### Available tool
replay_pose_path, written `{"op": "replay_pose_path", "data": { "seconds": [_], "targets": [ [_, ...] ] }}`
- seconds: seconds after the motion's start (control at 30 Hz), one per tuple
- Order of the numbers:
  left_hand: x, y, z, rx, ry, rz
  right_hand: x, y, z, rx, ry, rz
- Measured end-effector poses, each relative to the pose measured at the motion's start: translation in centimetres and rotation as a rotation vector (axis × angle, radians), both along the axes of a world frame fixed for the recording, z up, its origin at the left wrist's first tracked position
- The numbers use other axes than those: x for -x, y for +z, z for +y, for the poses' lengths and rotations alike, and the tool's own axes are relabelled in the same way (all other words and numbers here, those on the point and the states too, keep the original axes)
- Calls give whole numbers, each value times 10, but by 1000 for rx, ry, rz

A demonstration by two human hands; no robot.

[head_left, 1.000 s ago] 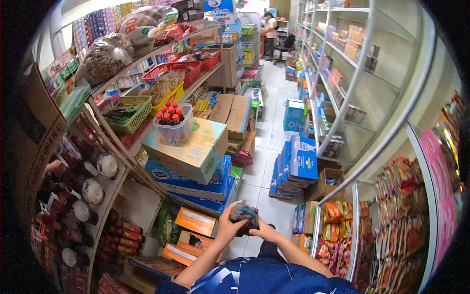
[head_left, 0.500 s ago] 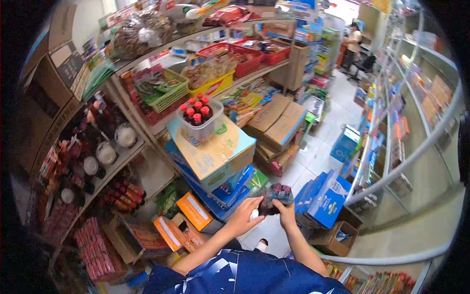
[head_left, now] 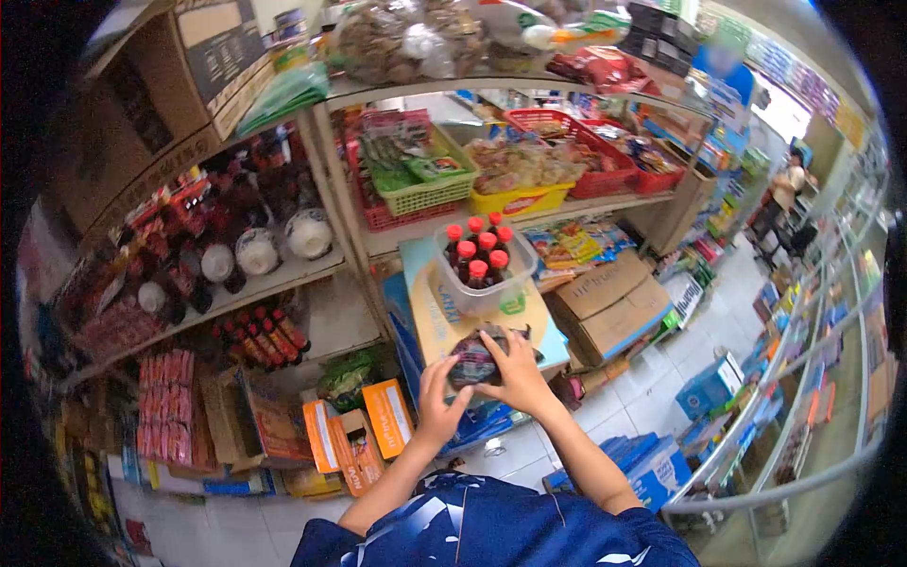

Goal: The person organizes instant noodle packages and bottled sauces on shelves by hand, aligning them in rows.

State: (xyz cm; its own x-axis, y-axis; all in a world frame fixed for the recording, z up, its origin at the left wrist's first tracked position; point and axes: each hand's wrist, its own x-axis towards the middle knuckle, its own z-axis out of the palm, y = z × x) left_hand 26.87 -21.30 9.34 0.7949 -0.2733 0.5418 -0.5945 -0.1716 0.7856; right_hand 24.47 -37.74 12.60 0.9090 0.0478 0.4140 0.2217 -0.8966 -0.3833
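Between both hands is a dark plastic-wrapped pack (head_left: 470, 369) with purplish and teal patches; its exact contents are unclear. My left hand (head_left: 442, 404) grips its near left side, thumb toward the middle. From the right, my right hand (head_left: 513, 374) lies over its top and side with fingers curved round it. The pack overlaps the top of a pale yellow carton (head_left: 430, 317). Just beyond it on that carton stands a clear plastic tub (head_left: 470, 300) holding several dark bottles with red caps (head_left: 478, 268).
Shelves ahead carry a green basket (head_left: 430, 194), a yellow basket (head_left: 524, 198) and a red basket (head_left: 605, 180) of packets. A brown carton (head_left: 609, 302) sits right of the tub. Orange boxes (head_left: 387, 416) stand low on the left. Down the aisle is a person (head_left: 786, 189).
My view has turned left toward the shelves. Both hands and the pack have moved from over the aisle floor to the yellow carton, near the tub.
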Motion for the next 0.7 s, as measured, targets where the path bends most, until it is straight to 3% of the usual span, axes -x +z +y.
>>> {"op": "replay_pose_path", "data": {
  "seconds": [0.03,0.1,0.17,0.23,0.3,0.43,0.53,0.57,0.63,0.7],
  "targets": [
    [-4,19,-7,39,-28,-10,0,1,0,35,5,-8],
    [-7,60,-25,163,-109,-134,6,3,3,-194,168,-134],
    [-11,100,-48,282,-253,-435,15,-37,26,-856,243,15],
    [-3,144,-72,175,-511,-627,4,-22,49,-1355,575,644],
    [12,176,-95,383,-499,-872,-2,-28,53,-1410,614,743],
    [20,188,-118,301,-553,-1078,-20,-49,46,-1600,772,1084],
    [15,181,-133,223,-568,-1064,-29,-57,33,-1728,892,1355],
    [12,180,-137,160,-597,-1028,-28,-45,27,-1717,907,1371],
    [7,181,-143,137,-583,-1032,-24,-21,3,-1478,788,1163],
    [0,178,-144,117,-562,-1036,-49,-29,-41,-1680,1217,1190]
  ]
}}
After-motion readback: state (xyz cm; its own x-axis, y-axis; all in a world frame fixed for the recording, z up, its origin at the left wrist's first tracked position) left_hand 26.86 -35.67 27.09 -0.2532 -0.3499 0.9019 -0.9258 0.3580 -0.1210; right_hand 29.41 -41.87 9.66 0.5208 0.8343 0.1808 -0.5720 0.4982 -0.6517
